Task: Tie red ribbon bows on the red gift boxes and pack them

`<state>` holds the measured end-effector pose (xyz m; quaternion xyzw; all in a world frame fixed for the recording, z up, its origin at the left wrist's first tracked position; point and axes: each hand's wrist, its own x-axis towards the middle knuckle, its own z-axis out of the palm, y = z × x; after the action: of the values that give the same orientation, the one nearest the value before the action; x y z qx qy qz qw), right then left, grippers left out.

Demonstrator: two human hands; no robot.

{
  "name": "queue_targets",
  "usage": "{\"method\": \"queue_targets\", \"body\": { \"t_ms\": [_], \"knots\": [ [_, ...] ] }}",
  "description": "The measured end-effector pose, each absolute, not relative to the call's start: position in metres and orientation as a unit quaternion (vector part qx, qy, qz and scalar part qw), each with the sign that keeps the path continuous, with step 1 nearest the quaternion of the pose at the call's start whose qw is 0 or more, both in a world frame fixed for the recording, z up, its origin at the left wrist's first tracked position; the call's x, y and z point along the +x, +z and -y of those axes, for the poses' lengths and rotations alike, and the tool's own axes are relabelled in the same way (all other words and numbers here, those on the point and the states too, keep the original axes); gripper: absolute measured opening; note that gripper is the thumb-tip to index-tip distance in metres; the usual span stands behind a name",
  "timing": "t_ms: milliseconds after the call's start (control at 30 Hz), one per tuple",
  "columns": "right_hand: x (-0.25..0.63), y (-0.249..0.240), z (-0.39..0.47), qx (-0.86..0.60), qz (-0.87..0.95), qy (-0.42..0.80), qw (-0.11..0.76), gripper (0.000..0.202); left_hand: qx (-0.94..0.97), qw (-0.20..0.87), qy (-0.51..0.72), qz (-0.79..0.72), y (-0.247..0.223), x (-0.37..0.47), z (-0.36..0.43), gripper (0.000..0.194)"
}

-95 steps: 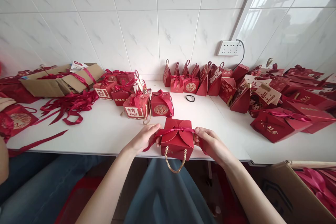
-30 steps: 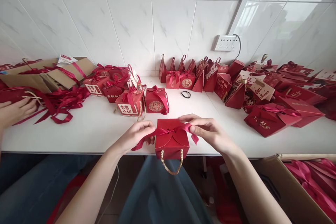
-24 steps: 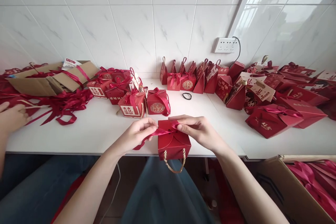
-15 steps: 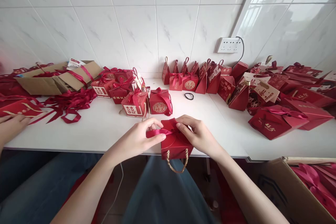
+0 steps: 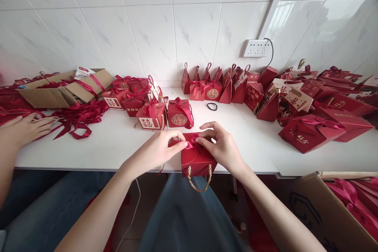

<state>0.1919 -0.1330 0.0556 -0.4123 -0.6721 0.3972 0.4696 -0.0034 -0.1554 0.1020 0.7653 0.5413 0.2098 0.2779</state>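
Note:
At the table's front edge sits a small red gift box (image 5: 196, 162) with a gold rope handle (image 5: 199, 187) hanging over the edge. A pink-red ribbon (image 5: 191, 141) lies across its top, bunched in the middle. My left hand (image 5: 165, 147) pinches the ribbon from the left between thumb and fingers. From the right, my right hand (image 5: 217, 141) pinches the ribbon near its middle, its other fingers curled above the box. Just behind stand a red box with a round gold print (image 5: 179, 115) and a box with a white label (image 5: 150, 116).
Finished-looking red boxes (image 5: 310, 132) crowd the right side. A ribbon heap (image 5: 84, 118) and an open cardboard box (image 5: 59, 94) are at left, near a co-worker's hand (image 5: 26, 130). A black hair tie (image 5: 212, 106) lies behind. A carton (image 5: 313, 204) stands lower right.
Both hands have drawn the ribbon together at the middle of the box top; my right fingers have lifted. The co-worker's hand has moved right, toward the ribbon heap.

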Motion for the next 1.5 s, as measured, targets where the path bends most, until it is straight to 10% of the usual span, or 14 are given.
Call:
{"method": "queue_targets", "body": {
  "t_ms": [567, 767, 1500],
  "knots": [
    [0.186, 0.061, 0.126, -0.395, 0.687, 0.412, 0.45, 0.008, 0.84, 0.112, 0.08, -0.525, 0.136, 0.008, 0.157, 0.006],
    [0.186, 0.059, 0.127, -0.398, 0.693, 0.399, 0.45, 0.007, 0.827, 0.082, 0.068, -0.552, 0.134, 0.01, 0.159, 0.024],
    [0.189, 0.064, 0.126, -0.37, 0.695, 0.453, 0.418, 0.023, 0.849, 0.246, 0.15, -0.443, 0.14, 0.018, 0.122, 0.024]
  ]
}}
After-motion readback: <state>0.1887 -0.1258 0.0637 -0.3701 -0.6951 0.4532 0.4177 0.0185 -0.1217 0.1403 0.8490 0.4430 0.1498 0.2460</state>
